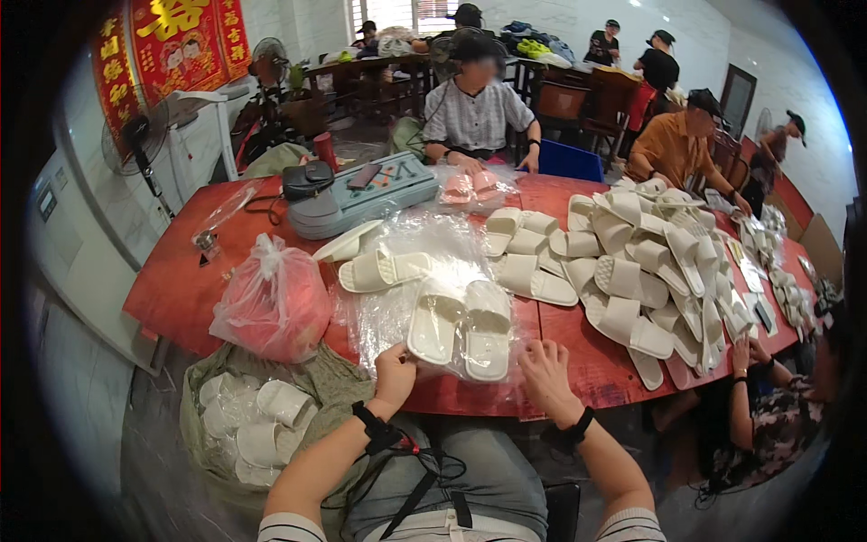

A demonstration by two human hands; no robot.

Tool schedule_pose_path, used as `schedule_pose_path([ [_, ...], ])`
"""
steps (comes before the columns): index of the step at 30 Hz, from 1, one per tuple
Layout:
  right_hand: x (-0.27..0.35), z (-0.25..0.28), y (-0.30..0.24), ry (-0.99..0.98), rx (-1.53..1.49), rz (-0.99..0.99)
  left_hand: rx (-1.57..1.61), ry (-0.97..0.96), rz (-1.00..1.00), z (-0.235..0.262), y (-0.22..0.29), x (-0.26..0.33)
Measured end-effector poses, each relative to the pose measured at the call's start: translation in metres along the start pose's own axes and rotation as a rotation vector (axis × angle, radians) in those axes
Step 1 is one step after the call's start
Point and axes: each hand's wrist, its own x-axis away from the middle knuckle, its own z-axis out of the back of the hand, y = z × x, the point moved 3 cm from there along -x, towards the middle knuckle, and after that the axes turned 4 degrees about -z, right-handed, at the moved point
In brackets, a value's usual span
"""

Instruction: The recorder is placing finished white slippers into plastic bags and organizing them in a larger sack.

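Note:
In front of me lies a pair of cream slippers [489, 334] inside a clear plastic bag [459, 359]. My left hand [395, 376] is closed at the bag's lower left edge, pinching the film beside the left slipper. To the right of the bag, my right hand [548, 379] has bent fingers slightly apart, close to the film's edge and the red tabletop. Nothing shows in its grasp. Behind this pair, more cream slippers [366, 273] rest on a stack of clear plastic bags [433, 237].
A large heap of cream slippers [632, 262] covers the right of the red table [181, 271]. At left sit a tied bag of pink items [275, 303] and a grey case [361, 203]. An open sack [339, 375] holds bagged slippers. People work across and right.

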Motion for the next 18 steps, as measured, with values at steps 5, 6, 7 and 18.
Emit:
schedule_pose_path([
  [5, -0.044, 0.032, -0.058, -0.091, -0.136, 0.057, -0.24, 0.109, -0.219, -0.002, 0.001, 0.009],
  [6, -0.055, 0.032, -0.071, -0.165, -0.197, 0.036, -0.149, 0.1, -0.207, -0.002, -0.007, 0.009],
  [7, -0.064, 0.028, -0.084, -0.247, -0.255, 0.02, -0.057, 0.097, -0.193, -0.004, -0.013, 0.012],
  [18, -0.072, 0.0, -0.031, 0.151, -0.547, 0.06, -0.183, -0.204, -0.165, 0.087, 0.088, 0.068],
])
